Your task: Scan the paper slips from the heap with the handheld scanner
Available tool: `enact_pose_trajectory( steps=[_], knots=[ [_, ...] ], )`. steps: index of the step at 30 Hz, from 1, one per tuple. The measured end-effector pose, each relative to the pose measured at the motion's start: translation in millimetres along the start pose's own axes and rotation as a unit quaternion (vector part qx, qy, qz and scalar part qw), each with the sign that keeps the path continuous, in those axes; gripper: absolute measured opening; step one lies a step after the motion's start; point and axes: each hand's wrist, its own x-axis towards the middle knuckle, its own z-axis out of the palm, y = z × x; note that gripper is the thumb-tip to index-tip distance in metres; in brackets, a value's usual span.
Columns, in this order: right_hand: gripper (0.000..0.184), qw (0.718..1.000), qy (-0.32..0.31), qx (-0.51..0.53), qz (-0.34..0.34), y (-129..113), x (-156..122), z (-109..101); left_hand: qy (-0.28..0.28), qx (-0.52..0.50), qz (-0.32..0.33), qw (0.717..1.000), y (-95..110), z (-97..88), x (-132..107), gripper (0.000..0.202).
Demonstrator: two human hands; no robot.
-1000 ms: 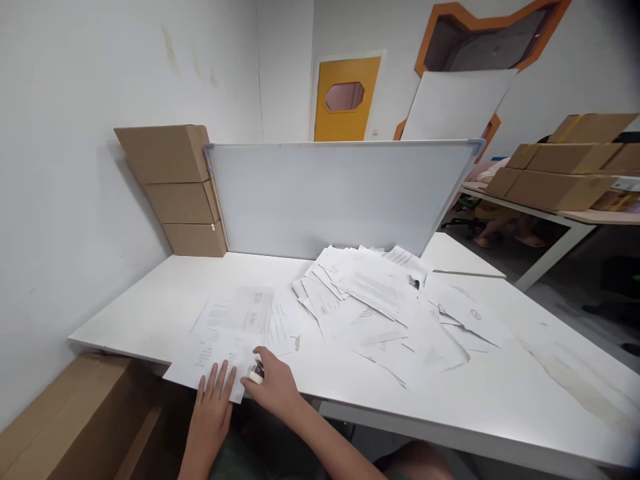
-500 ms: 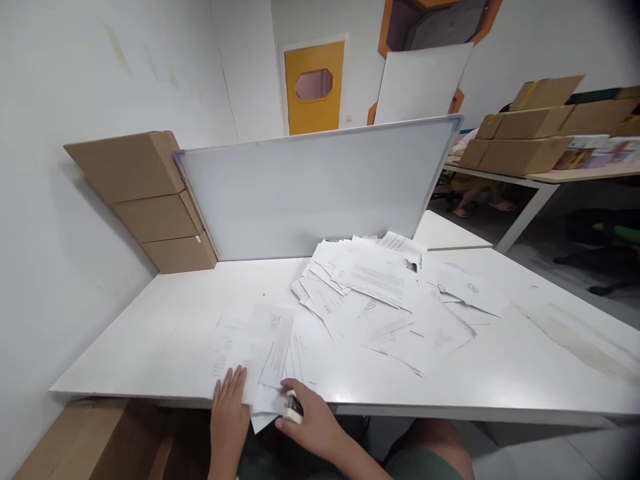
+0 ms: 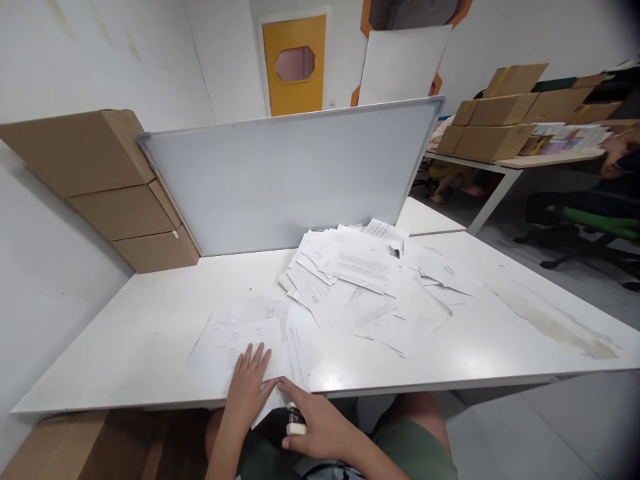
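Observation:
My left hand (image 3: 249, 385) lies flat on a printed sheet (image 3: 273, 337), fingers stretched out, near the table's front edge. This sheet overlaps several other papers (image 3: 299, 347) fanned out beneath and beside it. My right hand (image 3: 323, 420) is curled around a small stamp (image 3: 296, 421) with cream ends and a dark middle, held just off the table's front edge. The tips of its index finger and the left thumb meet at the sheet's lower right corner. A paper corner (image 3: 267, 405) sticks out over the edge below them.
A messy heap of papers (image 3: 357, 270), some with oval stamp marks, lies on the white table (image 3: 165, 327). Behind it leans a whiteboard (image 3: 295, 173), beside stacked cardboard boxes (image 3: 120, 200). Another table at right carries boxes (image 3: 495, 127); a person's arm (image 3: 617, 150) shows there.
My left hand has shifted right and forward, and the top sheet now covers more of the papers beneath. My right hand still holds the stamp. The view has turned slightly right.

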Motion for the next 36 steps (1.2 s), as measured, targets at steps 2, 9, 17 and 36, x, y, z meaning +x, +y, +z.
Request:
enact_pose_trajectory(
  steps=[2,9,17,36],
  knots=[
    [0.093,0.999,0.009,0.038,0.023,1.9,-2.9,0.2,-0.032,-0.016,-0.016,0.999,9.3,3.1,5.4,0.047],
    [0.09,0.991,0.062,0.076,0.093,9.7,-16.0,1.0,0.077,-0.018,-0.114,0.99,8.1,-8.4,5.3,0.055],
    [0.074,0.93,0.157,0.331,0.012,-5.3,23.0,-2.9,0.272,0.008,0.142,0.952,30.0,-62.9,-3.3,0.057],
    [0.036,0.911,0.352,0.183,0.118,55.4,-74.5,-41.2,0.052,-0.005,0.123,0.991,68.9,-23.0,-11.5,0.095]
  ],
)
